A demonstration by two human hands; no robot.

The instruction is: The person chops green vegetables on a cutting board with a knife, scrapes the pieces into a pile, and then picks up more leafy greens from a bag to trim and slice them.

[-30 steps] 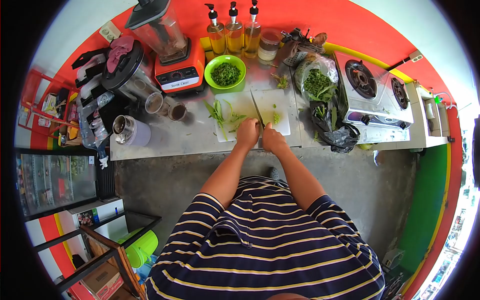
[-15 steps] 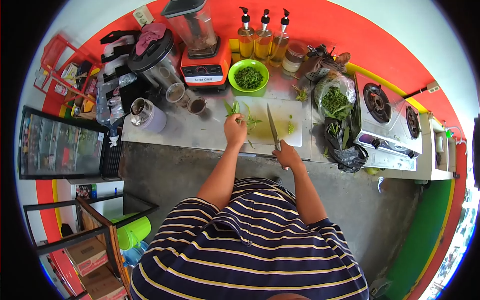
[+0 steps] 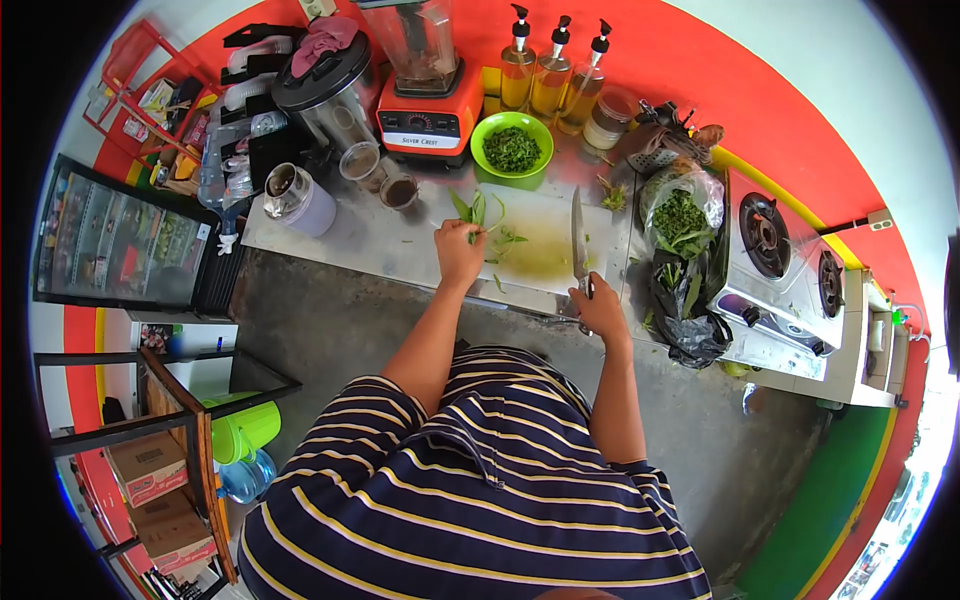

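Note:
My left hand (image 3: 460, 252) is closed on a small bunch of green leaves (image 3: 472, 212), held above the left end of a white cutting board (image 3: 540, 203). My right hand (image 3: 602, 308) grips a knife (image 3: 579, 238) by its handle. The blade points away from me over the right side of the board, apart from the leaves. Loose green stems (image 3: 507, 240) lie on the board between the hands. Behind the board stands a lime-green bowl (image 3: 483, 155) full of chopped greens (image 3: 510, 150).
An orange blender (image 3: 428, 120), three pump bottles (image 3: 550, 85) and a lidded jar (image 3: 610, 118) line the back. Cups (image 3: 400, 192) stand to the left. On the right are a bag of greens (image 3: 680, 212), a black plastic bag (image 3: 690, 330) and a gas stove (image 3: 775, 265).
The view has turned slightly. The knife has moved right across the board, over where the small chopped bits lay. The leaves now show more clearly above my left hand.

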